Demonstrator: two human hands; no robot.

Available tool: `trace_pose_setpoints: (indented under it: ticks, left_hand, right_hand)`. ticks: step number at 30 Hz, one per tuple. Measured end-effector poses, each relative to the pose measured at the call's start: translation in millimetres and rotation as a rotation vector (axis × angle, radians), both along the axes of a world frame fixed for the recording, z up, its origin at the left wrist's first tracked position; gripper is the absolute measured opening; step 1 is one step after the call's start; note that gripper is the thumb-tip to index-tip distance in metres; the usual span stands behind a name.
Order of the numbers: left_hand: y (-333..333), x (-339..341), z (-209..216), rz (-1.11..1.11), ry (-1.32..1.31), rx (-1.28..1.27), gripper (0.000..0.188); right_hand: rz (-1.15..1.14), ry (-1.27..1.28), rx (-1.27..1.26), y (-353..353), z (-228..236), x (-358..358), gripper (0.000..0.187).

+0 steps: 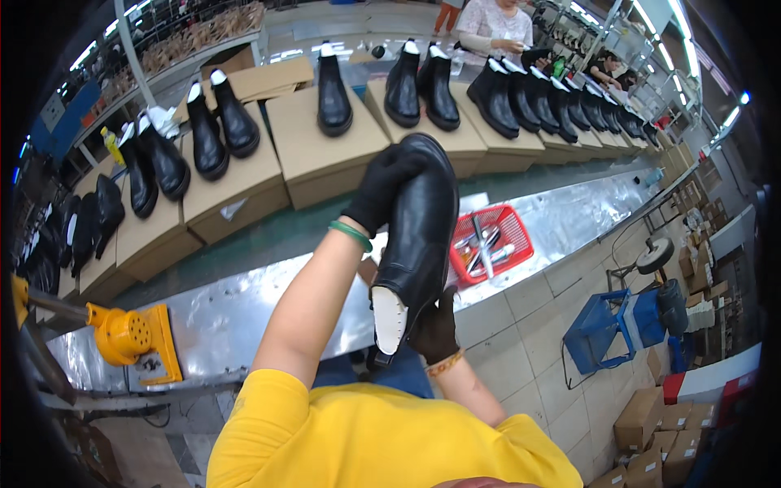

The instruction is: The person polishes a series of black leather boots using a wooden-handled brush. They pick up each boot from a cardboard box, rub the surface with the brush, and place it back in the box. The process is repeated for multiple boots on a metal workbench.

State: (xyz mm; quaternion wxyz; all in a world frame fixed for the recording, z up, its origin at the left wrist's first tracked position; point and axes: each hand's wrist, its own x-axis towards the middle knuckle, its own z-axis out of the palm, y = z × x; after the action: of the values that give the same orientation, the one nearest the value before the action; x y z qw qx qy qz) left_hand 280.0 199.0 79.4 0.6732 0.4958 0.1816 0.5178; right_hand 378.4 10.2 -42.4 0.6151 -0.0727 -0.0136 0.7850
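Observation:
A black ankle boot (419, 220) is held up in front of me, its toe pointing away and its shaft toward my body. White lining or stuffing shows at the boot's top opening. My left hand (384, 183), in a black glove, is closed around the toe end from the left side. At the shaft end, my right hand (437, 329), also in a dark glove, grips the boot from the right and below; part of its fingers is hidden behind the boot. Beneath the boot lies a shiny metal bench (277, 297).
A red basket (525, 236) of small tools stands on the bench to the right. Cardboard boxes (313, 150) beyond carry a long row of black boots (332, 93). A yellow machine part (122, 333) sits at left, a blue wheeled stand (598, 333) at right. A person (492, 32) works opposite.

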Motion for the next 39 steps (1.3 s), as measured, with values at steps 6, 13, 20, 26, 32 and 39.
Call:
trace_pose_setpoints:
  ticks: [6,13,20,26,32,39]
  left_hand:
    - [60.0,80.8,8.4,-0.134,0.083,0.122,0.06]
    - [107.8,130.1,50.8,-0.334,0.018,0.099,0.084]
    - [125.2,106.6,21.2,-0.091,0.291,-0.017,0.068]
    - [47.0,-40.4,-159.9,0.636,1.303,-0.027,0.041]
    - [-4.8,-59.6,-184.9,0.754,1.589,0.366,0.04]
    - [1.2,-55.2,-175.2,0.743,1.642,0.344,0.041]
  right_hand:
    - [-0.334,-0.069,0.093,72.1,36.7,54.5,0.066]
    - [-0.037,-0.192,0.309,116.5,37.7,161.3,0.063]
    - [-0.154,-0.259,0.225,221.4,76.4,213.5,0.059]
    - [-0.753,-1.045,0.144,367.8,128.2,280.0,0.058]
    - [-1.403,-1.7,0.042,473.2,141.5,300.9,0.07]
    - [-1.52,-1.793,-0.095,532.5,154.1,262.9,0.077]
